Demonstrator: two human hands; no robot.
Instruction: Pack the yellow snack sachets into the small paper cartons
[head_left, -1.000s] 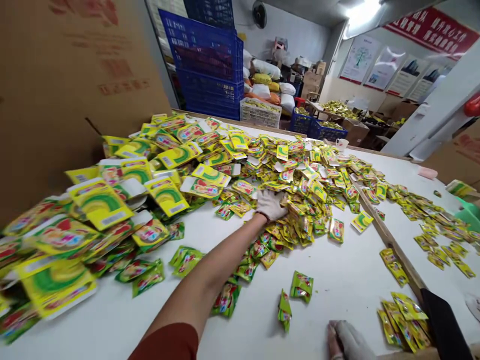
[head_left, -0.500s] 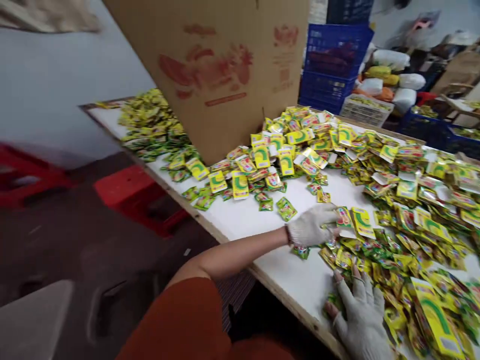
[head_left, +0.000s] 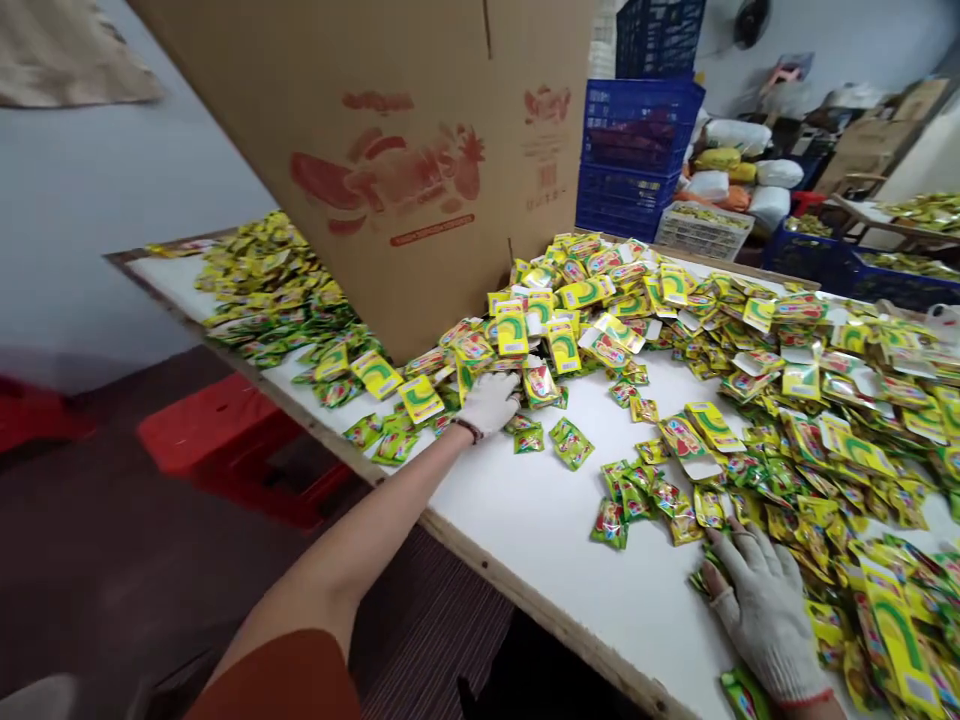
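Note:
My left hand [head_left: 489,402], in a whitish glove with bare fingertips, reaches to the pile in front of a large carton. Its fingers bend around a small yellow box [head_left: 464,380], mostly covered by the hand. My right hand [head_left: 769,615], gloved likewise, lies palm down at the near right with its fingers stretched over small green and yellow packets [head_left: 701,578]. Between the hands, two yellow boxes [head_left: 688,446] lie side by side on loose packets. A single green packet [head_left: 571,443] rests on the white table [head_left: 517,510].
The tall brown carton [head_left: 397,290] stands tilted in view on the table, with a heap of packets [head_left: 277,280] behind it to the left. Mixed boxes and packets [head_left: 810,380] cover the right side. Beyond are stacked blue crates [head_left: 630,150]; a red stool [head_left: 202,420] is at left.
My left hand has left the two boxes at centre right and moved left to the boxes by the carton. My right hand stays on the packets. The view has shifted.

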